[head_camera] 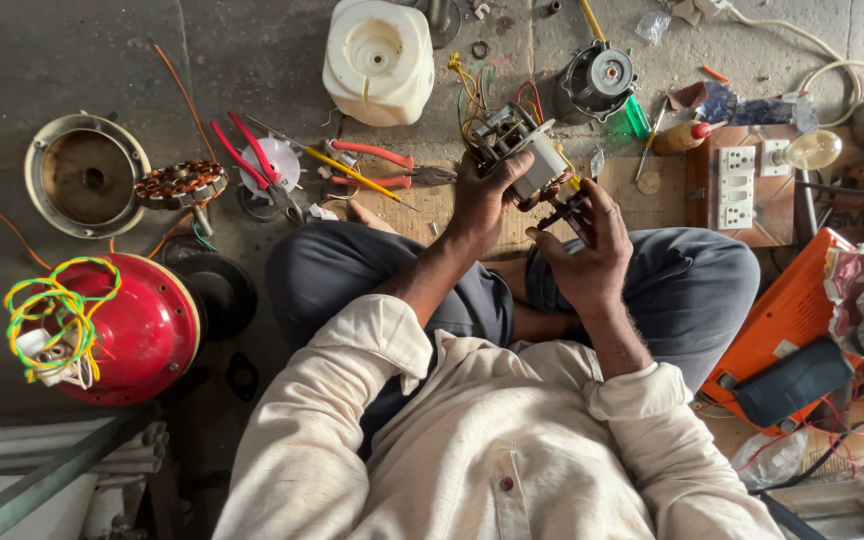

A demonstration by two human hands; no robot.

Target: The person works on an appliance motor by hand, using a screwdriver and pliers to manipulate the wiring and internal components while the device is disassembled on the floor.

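Note:
I sit cross-legged on the floor. My left hand [484, 196] grips a small electric motor assembly [519, 152] with a white block and coloured wires sprouting from its top. My right hand [589, 248] holds a dark hand tool [564, 212], its jaws against the lower right side of the assembly. Both hands meet above my knees, close together.
Red-handled pliers and cutters [252, 152], a yellow screwdriver [352, 172] and a copper winding [180, 184] lie ahead left. A white plastic housing [379, 60], a round motor [598, 78], a switch board [737, 186], a red dome cover with wires [142, 330] and an orange case [787, 320] surround me.

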